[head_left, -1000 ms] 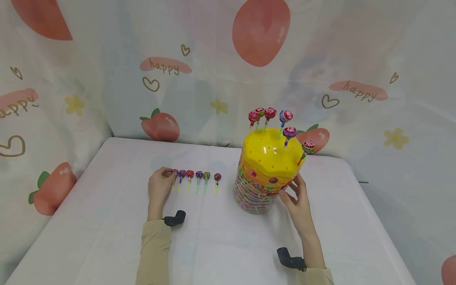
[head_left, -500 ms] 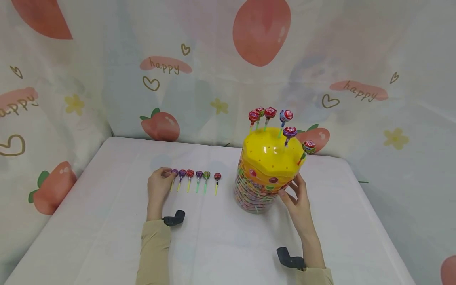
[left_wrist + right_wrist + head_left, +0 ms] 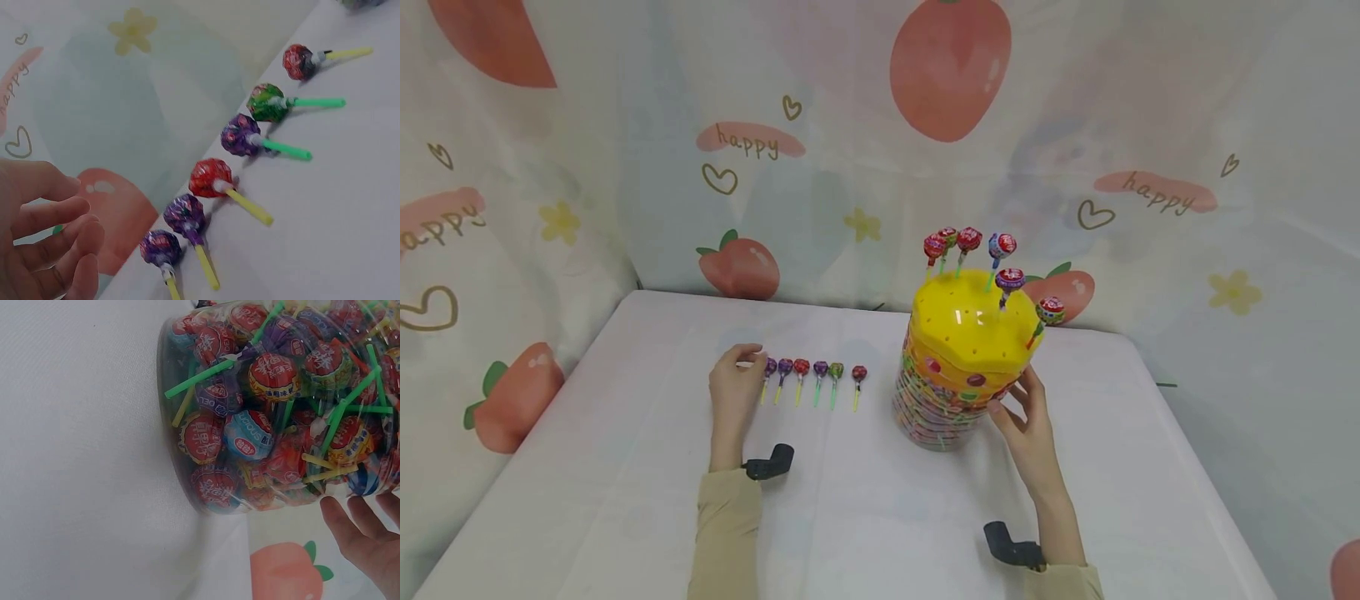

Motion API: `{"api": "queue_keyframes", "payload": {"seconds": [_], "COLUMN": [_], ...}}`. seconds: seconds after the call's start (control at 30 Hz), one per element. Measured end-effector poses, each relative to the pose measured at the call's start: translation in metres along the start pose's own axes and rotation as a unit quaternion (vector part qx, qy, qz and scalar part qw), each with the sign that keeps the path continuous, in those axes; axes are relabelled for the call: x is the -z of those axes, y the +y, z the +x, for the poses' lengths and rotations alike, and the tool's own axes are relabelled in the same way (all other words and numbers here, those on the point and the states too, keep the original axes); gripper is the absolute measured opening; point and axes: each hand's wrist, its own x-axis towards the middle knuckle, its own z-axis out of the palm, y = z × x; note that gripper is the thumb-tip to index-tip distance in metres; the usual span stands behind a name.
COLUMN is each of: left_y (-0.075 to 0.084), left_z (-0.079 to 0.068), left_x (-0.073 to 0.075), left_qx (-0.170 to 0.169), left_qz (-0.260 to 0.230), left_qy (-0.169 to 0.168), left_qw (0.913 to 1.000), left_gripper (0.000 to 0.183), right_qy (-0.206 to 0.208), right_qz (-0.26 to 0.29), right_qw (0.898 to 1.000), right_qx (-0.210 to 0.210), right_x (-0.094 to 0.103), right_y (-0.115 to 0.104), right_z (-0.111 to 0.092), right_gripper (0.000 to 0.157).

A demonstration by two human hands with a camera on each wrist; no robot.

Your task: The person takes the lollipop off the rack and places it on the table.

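Several wrapped lollipops lie in a row on the white table. My left hand (image 3: 734,379) is beside the left end of the row, close to a purple lollipop (image 3: 160,248). The left wrist view shows its fingers loosely bent with nothing between them. On the right stands a large clear jar (image 3: 936,412) packed with lollipops, under a yellow lid (image 3: 973,321) with small holes. Several lollipops, one of them purple (image 3: 1010,279), stick up from this lid. My right hand (image 3: 1030,425) touches the jar's right side with fingertips and thumb, its fingers fairly straight in the right wrist view.
A red lollipop (image 3: 210,177), a green one (image 3: 267,102) and others continue the row toward the jar. The white tabletop (image 3: 865,508) ends at a curtain (image 3: 850,150) printed with fruit and hearts, behind the jar. Black camera mounts sit at both wrists.
My left hand's fingertips have come off the leftmost purple lollipop and lifted slightly up and left. The right hand and the jar stay as they were.
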Motion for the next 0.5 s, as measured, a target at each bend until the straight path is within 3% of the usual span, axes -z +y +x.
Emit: {"api": "queue_keyframes", "payload": {"seconds": [0.23, 0.5], "left_y": [0.030, 0.066], "left_z": [-0.008, -0.025], "left_x": [0.001, 0.002], "left_qx": [-0.045, -0.094], "left_qz": [-0.046, -0.152], "left_qy": [0.013, -0.022], "left_qw": [0.9978, 0.9836], "left_gripper": [0.021, 0.019], "right_qy": [-0.001, -0.003], "right_qz": [-0.001, -0.004], "right_qw": [1.000, 1.000], "right_qx": [-0.002, -0.005], "right_x": [0.000, 0.000], "right_y": [0.001, -0.001], "right_z": [0.001, 0.000], "right_gripper": [0.072, 0.073]}}
